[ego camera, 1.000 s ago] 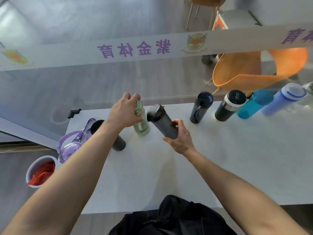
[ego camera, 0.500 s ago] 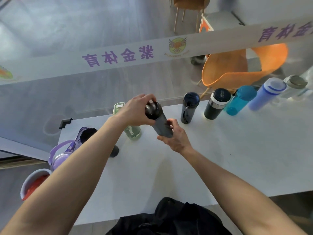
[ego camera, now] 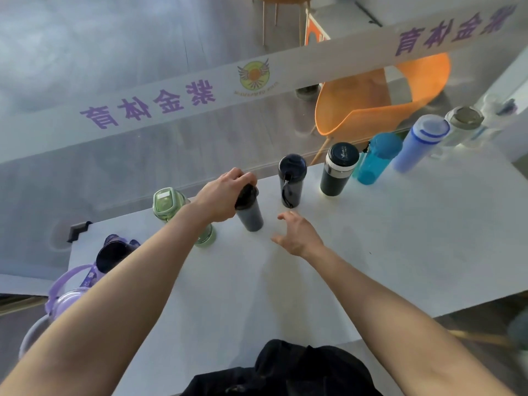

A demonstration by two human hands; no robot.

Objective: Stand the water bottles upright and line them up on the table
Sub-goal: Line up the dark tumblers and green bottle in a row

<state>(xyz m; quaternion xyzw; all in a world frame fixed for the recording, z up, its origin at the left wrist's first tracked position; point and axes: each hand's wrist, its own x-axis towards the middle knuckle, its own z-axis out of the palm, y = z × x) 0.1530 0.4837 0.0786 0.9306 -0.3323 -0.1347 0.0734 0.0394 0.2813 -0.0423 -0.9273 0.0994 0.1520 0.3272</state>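
A grey bottle with a black lid [ego camera: 251, 214] stands upright near the far edge of the white table [ego camera: 385, 252]. My left hand [ego camera: 221, 197] grips its lid from above. My right hand [ego camera: 298, 234] hovers just right of its base, fingers spread, holding nothing. To the right stand, in a row, a dark navy bottle [ego camera: 291, 180], a black tumbler with a white band [ego camera: 338, 168], a teal bottle [ego camera: 375, 158], a pale blue bottle [ego camera: 420, 142] and a clear one [ego camera: 461, 124]. A green bottle [ego camera: 171, 207] stands behind my left forearm.
A black bottle [ego camera: 113, 254] and a purple handled bottle [ego camera: 70, 292] sit at the table's left end. A glass wall with a white banner [ego camera: 200, 95] runs right behind the table. An orange chair [ego camera: 371, 104] stands beyond it. Dark cloth [ego camera: 285, 370] lies at the near edge.
My left hand left the green bottle and took the grey bottle's lid. The grey bottle went from tilted to upright on the table. My right hand let go of it and opened.
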